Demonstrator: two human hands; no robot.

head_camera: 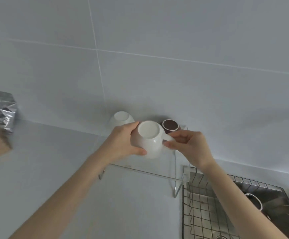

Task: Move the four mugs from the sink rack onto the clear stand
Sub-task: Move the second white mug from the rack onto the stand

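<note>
Both of your hands are on the upturned white mug [148,140]: your left hand [123,144] wraps its rounded body, and your right hand [186,145] pinches its handle between thumb and fingers, above the clear stand [140,171]. Two mugs already sit base-up at the back of that stand, a second white mug [122,118] and a brown mug [170,125], both just beside the one you hold. Set it down carelessly and its handle could knock the brown mug, or its rim could land too near the stand's front edge and tip off. The stand is hard to read against the counter, so judge by its edges. One more mug [254,201] waits in the sink rack [200,209], partly hidden by your right forearm. A foil pouch [2,109] stands well apart at the left.
</note>
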